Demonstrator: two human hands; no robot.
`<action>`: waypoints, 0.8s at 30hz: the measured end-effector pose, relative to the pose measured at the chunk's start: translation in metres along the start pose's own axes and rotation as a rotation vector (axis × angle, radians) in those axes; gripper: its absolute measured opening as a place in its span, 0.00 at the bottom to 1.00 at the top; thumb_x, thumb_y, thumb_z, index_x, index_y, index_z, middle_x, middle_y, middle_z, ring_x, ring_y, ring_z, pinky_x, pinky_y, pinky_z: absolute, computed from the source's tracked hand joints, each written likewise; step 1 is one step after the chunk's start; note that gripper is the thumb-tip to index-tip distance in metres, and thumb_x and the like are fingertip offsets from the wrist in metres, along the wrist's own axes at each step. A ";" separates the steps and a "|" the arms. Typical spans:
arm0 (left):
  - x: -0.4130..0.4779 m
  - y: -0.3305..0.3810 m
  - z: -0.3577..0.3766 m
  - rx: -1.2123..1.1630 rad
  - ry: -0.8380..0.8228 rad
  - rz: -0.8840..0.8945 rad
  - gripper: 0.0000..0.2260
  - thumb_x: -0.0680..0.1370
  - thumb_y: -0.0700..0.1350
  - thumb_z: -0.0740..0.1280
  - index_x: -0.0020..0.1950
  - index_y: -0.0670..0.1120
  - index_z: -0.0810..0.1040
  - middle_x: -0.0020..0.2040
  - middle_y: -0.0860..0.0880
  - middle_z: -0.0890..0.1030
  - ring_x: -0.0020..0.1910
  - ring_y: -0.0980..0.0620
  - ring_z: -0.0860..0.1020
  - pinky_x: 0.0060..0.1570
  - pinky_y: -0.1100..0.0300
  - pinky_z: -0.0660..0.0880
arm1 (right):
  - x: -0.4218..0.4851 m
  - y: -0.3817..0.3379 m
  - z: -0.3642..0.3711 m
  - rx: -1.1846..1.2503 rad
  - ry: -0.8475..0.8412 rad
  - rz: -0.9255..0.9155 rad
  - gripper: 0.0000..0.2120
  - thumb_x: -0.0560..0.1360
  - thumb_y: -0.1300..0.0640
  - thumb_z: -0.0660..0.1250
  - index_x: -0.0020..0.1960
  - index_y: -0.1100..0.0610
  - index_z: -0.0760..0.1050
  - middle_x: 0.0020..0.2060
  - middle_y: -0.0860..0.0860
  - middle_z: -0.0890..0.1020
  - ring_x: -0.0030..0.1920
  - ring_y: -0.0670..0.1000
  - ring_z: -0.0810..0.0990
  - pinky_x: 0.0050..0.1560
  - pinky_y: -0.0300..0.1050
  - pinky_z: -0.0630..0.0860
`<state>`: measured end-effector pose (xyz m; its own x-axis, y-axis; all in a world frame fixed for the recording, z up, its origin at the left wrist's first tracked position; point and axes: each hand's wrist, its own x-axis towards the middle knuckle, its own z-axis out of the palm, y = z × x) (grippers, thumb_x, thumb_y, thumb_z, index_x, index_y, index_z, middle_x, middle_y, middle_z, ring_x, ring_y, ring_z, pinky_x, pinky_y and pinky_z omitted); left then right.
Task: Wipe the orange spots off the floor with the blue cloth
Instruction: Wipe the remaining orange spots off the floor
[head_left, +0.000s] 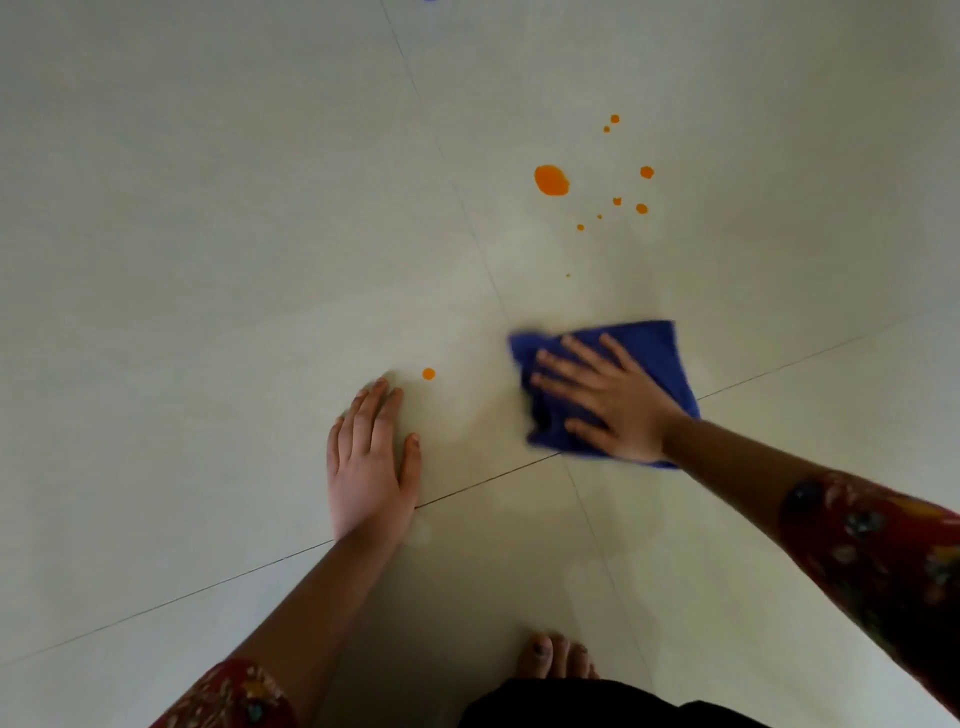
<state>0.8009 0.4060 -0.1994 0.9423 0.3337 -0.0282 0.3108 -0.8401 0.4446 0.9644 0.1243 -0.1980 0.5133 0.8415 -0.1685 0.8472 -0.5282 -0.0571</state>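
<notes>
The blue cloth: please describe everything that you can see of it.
The blue cloth is deep blue, soft and looks like towel fabric. It lies flat on the pale tiled floor, roughly square, perhaps folded; its left edge is rumpled and blurred. The right hand presses on it with straight, spread fingers and covers its middle. It lies by a crossing of tile joints, nearer the person than the group of orange spots and right of a single orange spot, touching neither.

Soft, even, rather dim light lies on the pale floor (208, 260), brightest mid-frame with a faint sheen and darkening into shadow near the bottom edge. The whole picture is soft; the blue cloth (647, 353) smears with motion blur along its left edge.
</notes>
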 end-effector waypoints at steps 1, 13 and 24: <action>0.001 -0.001 -0.003 -0.064 0.018 -0.011 0.23 0.79 0.51 0.56 0.72 0.46 0.68 0.75 0.50 0.66 0.74 0.49 0.63 0.74 0.51 0.58 | 0.016 0.004 -0.004 0.015 0.028 0.143 0.30 0.79 0.40 0.49 0.79 0.44 0.45 0.79 0.46 0.51 0.79 0.55 0.48 0.73 0.68 0.51; 0.009 -0.079 -0.042 -0.001 0.176 -0.160 0.22 0.79 0.49 0.55 0.71 0.44 0.70 0.73 0.46 0.69 0.72 0.45 0.65 0.71 0.46 0.63 | 0.059 -0.051 -0.006 -0.011 0.025 -0.309 0.25 0.81 0.41 0.49 0.77 0.41 0.54 0.78 0.44 0.54 0.79 0.54 0.50 0.73 0.65 0.49; 0.016 -0.085 -0.050 -0.081 0.211 -0.194 0.22 0.77 0.49 0.56 0.68 0.43 0.72 0.69 0.46 0.73 0.68 0.45 0.69 0.68 0.51 0.64 | 0.105 -0.136 -0.010 -0.019 0.000 -0.470 0.28 0.79 0.39 0.50 0.78 0.45 0.54 0.79 0.45 0.53 0.79 0.54 0.48 0.75 0.62 0.43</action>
<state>0.7830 0.5045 -0.1925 0.8165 0.5738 0.0635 0.4638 -0.7176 0.5195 0.9045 0.2860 -0.1985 0.0738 0.9889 -0.1290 0.9901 -0.0882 -0.1096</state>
